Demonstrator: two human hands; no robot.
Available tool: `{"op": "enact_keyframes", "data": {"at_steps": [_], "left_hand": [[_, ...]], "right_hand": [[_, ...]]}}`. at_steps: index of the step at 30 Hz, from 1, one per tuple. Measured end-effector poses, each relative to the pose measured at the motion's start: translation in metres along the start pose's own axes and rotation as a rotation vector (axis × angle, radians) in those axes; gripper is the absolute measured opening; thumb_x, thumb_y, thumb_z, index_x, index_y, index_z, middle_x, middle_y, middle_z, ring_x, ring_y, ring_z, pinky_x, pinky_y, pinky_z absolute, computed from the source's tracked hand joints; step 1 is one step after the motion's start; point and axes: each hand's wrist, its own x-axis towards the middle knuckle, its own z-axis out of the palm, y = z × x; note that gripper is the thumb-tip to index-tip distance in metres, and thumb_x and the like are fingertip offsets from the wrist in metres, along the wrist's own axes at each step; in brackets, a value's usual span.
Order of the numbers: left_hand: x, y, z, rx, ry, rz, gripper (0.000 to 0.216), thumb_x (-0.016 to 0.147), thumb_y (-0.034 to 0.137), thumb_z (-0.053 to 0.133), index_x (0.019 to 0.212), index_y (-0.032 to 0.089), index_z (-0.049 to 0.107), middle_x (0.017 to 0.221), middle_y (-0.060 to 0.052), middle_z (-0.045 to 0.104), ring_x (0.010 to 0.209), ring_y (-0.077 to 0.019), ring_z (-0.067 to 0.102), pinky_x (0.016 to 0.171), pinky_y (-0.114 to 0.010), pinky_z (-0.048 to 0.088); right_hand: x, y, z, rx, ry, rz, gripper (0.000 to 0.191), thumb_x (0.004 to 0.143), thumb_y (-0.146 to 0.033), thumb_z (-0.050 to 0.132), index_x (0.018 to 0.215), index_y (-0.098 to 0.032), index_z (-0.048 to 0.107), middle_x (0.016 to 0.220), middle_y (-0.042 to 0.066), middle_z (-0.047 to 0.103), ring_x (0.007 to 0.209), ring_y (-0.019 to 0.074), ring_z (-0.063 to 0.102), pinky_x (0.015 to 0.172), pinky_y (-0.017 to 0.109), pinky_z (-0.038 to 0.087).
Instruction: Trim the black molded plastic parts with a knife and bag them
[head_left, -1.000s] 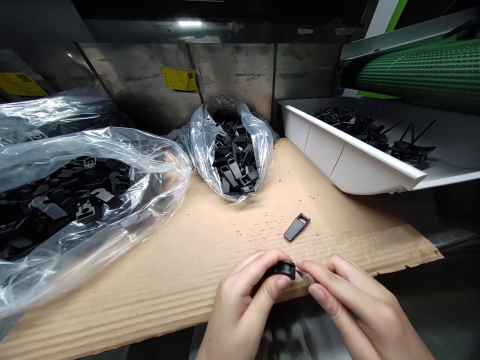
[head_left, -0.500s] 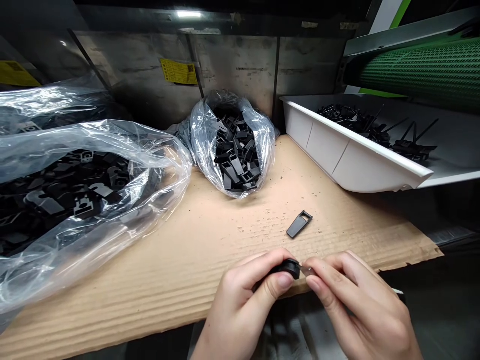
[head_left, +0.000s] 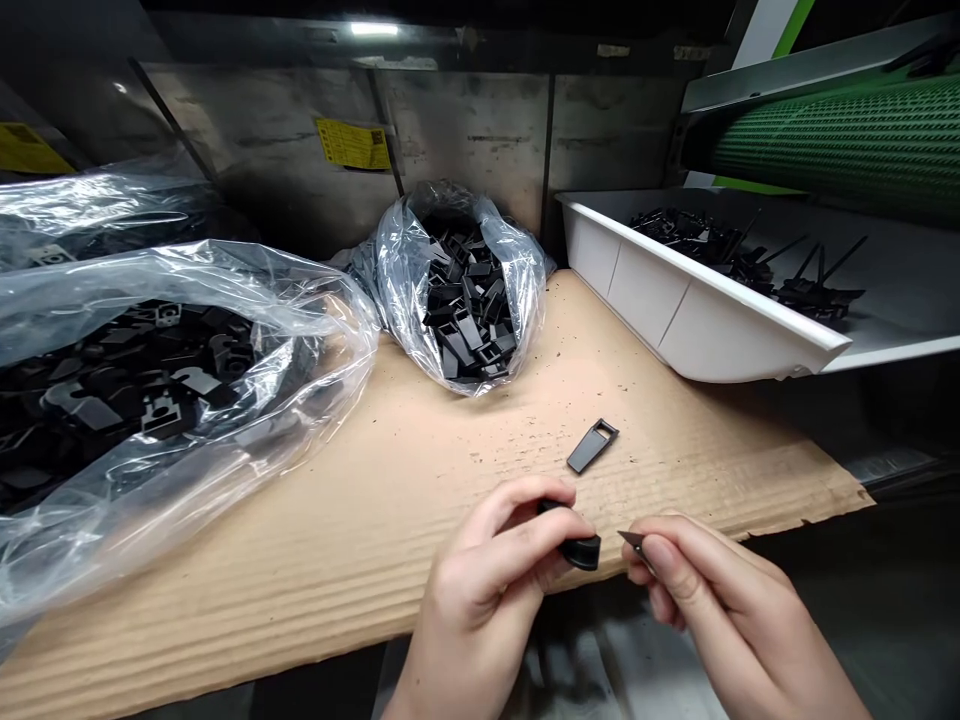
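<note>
Head view: black part (head_left: 581, 553) and blade (head_left: 631, 540), newly separated.
Part, freshly turned, pinched in left hand (head_left: 495, 565) by the cardboard's (head_left: 420, 500) near edge; blade, pinched by right hand (head_left: 712, 580), drawn clear, so contact seems paused. Two clear bags, left (head_left: 300, 435) and middle (head_left: 531, 300): black pieces. White tray (head_left: 694, 325): spindly black pieces.

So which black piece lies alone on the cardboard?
The tapered black piece with the hole at one end; the others sit in bags, the white tray or the left hand.
</note>
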Motion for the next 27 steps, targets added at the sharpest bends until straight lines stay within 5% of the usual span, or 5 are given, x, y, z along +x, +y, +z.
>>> {"op": "enact_keyframes", "data": {"at_steps": [6, 16, 27], "left_hand": [[-0.003, -0.005, 0.003, 0.216, 0.023, 0.206, 0.038, 0.081, -0.005, 0.051, 0.102, 0.022, 0.067, 0.107, -0.004, 0.066, 0.097, -0.0168, 0.063, 0.085, -0.022, 0.050], [-0.003, -0.008, 0.003, 0.262, 0.010, 0.277, 0.033, 0.082, -0.003, 0.051, 0.100, 0.018, 0.067, 0.103, -0.006, 0.068, 0.095, -0.0175, 0.064, 0.085, -0.024, 0.051], [-0.003, -0.007, 0.004, 0.286, 0.018, 0.285, 0.032, 0.082, -0.001, 0.051, 0.099, 0.020, 0.069, 0.101, -0.005, 0.071, 0.091, -0.0176, 0.067, 0.081, -0.022, 0.053]], "right_hand": [[0.001, -0.001, 0.001, -0.059, -0.044, -0.048, 0.024, 0.093, -0.016, 0.040, 0.071, -0.022, 0.047, 0.061, -0.005, 0.054, 0.052, 0.0088, 0.054, 0.051, 0.018, 0.040], [0.005, 0.001, -0.002, -0.106, -0.067, -0.097, 0.023, 0.092, -0.015, 0.040, 0.072, -0.022, 0.047, 0.062, -0.005, 0.054, 0.053, 0.0092, 0.053, 0.051, 0.020, 0.039], [0.012, -0.003, -0.015, -0.121, -0.299, 0.021, 0.026, 0.093, -0.021, 0.039, 0.075, -0.022, 0.057, 0.064, -0.003, 0.063, 0.056, 0.0119, 0.060, 0.053, 0.021, 0.043]]}}
